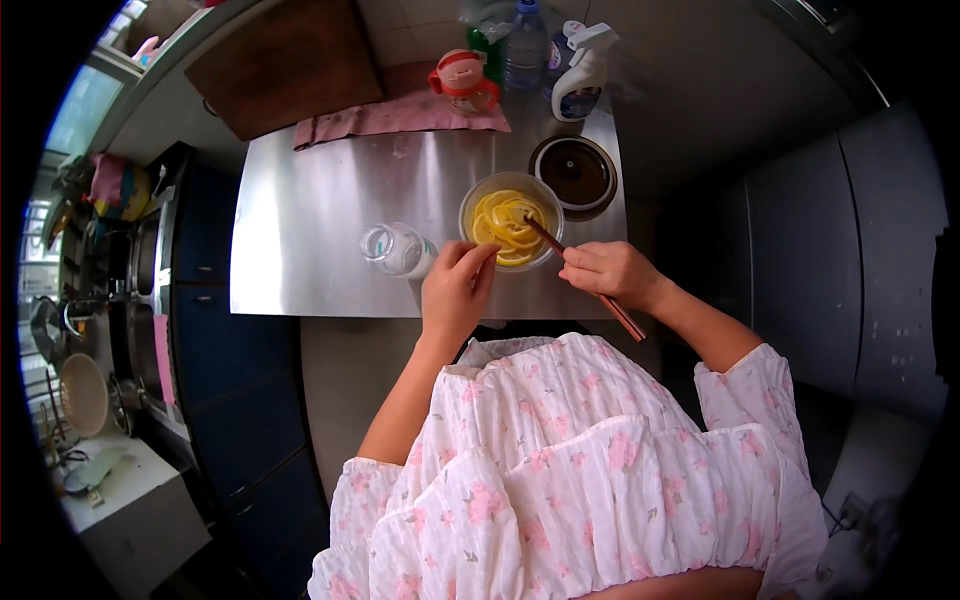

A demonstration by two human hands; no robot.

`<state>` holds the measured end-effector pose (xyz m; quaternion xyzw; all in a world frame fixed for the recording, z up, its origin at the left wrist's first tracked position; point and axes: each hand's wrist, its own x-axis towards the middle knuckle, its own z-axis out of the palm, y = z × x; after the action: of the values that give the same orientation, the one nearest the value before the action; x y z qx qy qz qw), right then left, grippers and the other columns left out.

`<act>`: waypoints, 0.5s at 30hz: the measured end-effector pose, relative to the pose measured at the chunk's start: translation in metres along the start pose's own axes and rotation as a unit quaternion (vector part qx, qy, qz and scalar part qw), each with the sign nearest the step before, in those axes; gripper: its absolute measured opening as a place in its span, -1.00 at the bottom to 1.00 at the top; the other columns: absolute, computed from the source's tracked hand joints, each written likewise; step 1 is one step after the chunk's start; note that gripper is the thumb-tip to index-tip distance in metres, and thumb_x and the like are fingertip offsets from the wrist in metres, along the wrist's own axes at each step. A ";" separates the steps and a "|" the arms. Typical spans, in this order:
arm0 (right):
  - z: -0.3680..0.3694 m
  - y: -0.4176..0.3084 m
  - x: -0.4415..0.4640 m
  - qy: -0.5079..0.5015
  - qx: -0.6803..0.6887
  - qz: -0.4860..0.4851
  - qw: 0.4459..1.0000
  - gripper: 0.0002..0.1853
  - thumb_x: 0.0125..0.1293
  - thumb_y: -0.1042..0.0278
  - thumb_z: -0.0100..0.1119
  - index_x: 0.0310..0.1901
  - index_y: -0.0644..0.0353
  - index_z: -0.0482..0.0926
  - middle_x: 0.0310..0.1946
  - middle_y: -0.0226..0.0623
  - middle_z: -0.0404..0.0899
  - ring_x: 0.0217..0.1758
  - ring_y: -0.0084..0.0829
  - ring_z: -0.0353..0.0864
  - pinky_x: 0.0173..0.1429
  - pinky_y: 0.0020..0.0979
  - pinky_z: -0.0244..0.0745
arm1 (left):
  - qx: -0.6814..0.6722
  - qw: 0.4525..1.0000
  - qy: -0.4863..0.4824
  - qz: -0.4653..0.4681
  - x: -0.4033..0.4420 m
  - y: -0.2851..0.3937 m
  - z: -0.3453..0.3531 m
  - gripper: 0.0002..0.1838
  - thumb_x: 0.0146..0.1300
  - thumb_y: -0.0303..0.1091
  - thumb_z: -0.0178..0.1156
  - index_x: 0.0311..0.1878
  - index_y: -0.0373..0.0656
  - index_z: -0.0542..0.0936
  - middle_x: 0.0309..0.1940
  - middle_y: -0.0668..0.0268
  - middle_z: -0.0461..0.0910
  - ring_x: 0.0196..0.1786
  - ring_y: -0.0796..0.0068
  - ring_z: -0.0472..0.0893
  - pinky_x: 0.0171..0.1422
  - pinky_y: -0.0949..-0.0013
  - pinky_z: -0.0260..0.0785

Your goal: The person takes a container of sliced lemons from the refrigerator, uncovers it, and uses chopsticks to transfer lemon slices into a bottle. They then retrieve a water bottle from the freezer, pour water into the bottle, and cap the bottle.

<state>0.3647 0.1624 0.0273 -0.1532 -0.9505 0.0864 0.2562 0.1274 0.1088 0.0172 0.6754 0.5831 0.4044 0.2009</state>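
Observation:
A clear round bowl (467, 205) stands near the table's front edge with yellow lemon slices (508, 222) inside. My right hand (612, 272) grips a pair of brown chopsticks (622, 316), their tips down among the slices. At the bowl's near left rim, the fingers of my left hand (458, 285) are pinched together on the edge; the exact contact is partly hidden by the fingers. Just left of that hand, an open glass jar (395, 250) with something white in it leans or lies tilted on the metal surface.
A dark round lid or dish (575, 175) sits right behind the bowl. Along the back are a red-lidded jug (465, 80), a spray bottle (582, 75), a water bottle (526, 50), a pink cloth (400, 118) and a brown board (285, 70). The steel table (300, 220) ends close to my body.

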 end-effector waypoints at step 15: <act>0.004 -0.007 -0.006 0.059 0.044 0.091 0.993 -0.88 0.06 0.54 0.23 -0.35 0.23 0.49 -0.37 -0.29 0.50 -0.37 -0.30 0.57 -0.32 -0.44 0.52 | 0.077 0.995 -0.026 -0.062 0.048 -0.021 0.036 -0.82 0.09 -0.42 0.21 -0.19 -0.08 0.56 -0.27 0.21 0.48 -0.27 0.15 0.53 -0.22 0.20 0.39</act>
<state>0.3664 0.1533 0.0230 -0.2324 -0.9111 0.1423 0.3092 0.1423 0.1668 -0.0052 0.6613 0.6479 0.3277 0.1883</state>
